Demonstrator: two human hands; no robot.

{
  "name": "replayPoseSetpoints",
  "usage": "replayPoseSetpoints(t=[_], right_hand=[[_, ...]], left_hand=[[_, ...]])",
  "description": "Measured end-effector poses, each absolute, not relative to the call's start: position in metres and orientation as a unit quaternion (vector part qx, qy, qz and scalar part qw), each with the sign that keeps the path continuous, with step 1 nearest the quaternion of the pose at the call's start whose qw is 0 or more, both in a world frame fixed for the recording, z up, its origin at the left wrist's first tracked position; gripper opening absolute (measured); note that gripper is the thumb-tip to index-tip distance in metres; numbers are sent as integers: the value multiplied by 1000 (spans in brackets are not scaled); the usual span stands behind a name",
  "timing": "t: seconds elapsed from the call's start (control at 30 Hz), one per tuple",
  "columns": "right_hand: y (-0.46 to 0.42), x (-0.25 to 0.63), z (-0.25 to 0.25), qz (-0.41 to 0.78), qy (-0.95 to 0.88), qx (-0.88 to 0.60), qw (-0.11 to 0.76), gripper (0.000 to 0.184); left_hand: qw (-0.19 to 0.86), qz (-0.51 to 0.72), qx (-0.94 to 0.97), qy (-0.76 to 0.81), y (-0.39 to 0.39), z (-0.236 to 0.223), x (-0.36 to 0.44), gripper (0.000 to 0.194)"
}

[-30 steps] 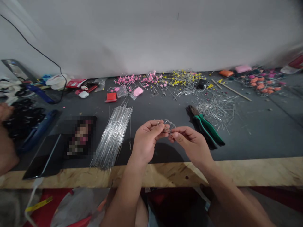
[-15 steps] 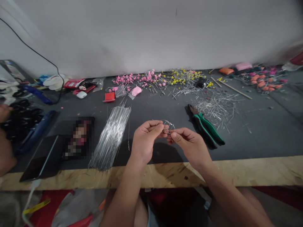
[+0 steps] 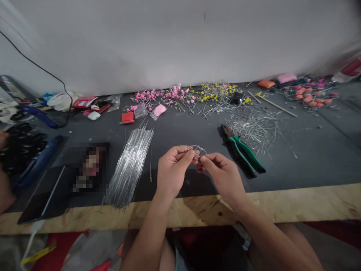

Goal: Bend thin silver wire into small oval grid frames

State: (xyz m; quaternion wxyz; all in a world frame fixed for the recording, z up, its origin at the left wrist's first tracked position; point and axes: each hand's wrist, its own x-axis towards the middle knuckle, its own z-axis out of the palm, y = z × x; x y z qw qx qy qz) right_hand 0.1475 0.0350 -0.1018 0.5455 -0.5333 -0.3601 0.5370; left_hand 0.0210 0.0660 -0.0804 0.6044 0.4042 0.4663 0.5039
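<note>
Over the dark tabletop [image 3: 183,130], between the bundle of straight wires [image 3: 129,165] and the green-handled pliers [image 3: 245,152], the left hand [image 3: 171,173] and right hand [image 3: 227,178] each pinch a thin, curved wire [image 3: 200,148], thumbs pressed against fingers. The right hand has edged inward since half a second ago, bringing the pinches nearly together; the handling now seems concentrated on one short stretch, its exact contact hidden by fingertips.

Craft workshop, by its dark-topped workbench [image 3: 296,162]: green-handled pliers [image 3: 246,152], long straight wires [image 3: 130,165], pink-headed wire pieces [image 3: 176,93].
</note>
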Motion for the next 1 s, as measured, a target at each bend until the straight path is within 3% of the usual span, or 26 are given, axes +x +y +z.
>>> replayPoseSetpoints(t=[0.43,1.0], right_hand=[[35,147,-100,529,-354,-536,555,15],[35,143,-98,502,-341,-549,575,16]], left_hand=[[586,521,414,462,65,-81,22,24],[618,536,393,420,65,-79,22,15]])
